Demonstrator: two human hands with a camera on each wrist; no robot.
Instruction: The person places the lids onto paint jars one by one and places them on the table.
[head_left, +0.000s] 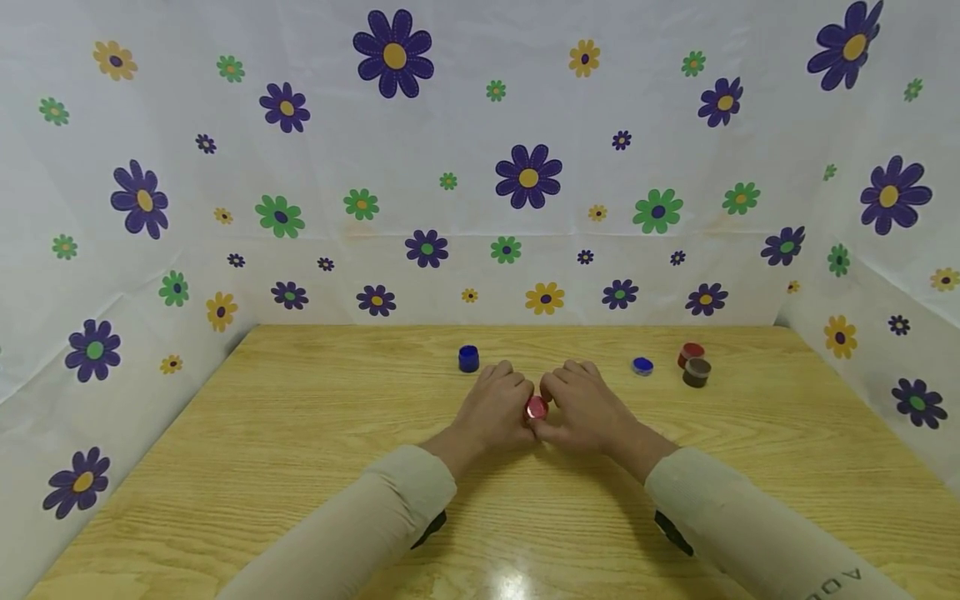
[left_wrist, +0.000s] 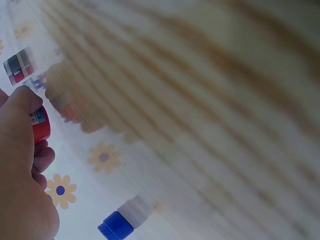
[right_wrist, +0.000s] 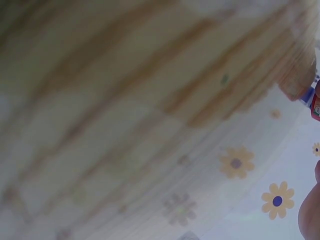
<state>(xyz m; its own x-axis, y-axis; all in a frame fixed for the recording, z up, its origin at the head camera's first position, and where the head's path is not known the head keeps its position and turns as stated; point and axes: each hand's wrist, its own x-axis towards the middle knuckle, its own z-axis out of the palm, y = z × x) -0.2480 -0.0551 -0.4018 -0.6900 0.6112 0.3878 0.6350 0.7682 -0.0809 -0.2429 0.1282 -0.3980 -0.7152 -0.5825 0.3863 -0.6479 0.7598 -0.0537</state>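
Note:
Both hands meet over the middle of the table around a small red paint jar (head_left: 536, 407). My left hand (head_left: 495, 408) grips the jar from its left side. From the other side, the curled fingers and thumb of my right hand (head_left: 587, 407) pinch it. In the left wrist view, the red jar (left_wrist: 42, 124) shows a printed label beneath the thumb of the left hand (left_wrist: 22, 165). Only a bit of the red jar (right_wrist: 315, 108) appears at the right wrist view's edge, partly hidden by fingers.
A blue paint jar (head_left: 468, 359) stands behind the left hand. To the right lies a blue lid (head_left: 642, 366), beside a red jar (head_left: 691, 353) and a dark jar (head_left: 697, 373) standing close together. Flower-printed cloth walls (head_left: 465, 133) border the wooden table (head_left: 300, 467).

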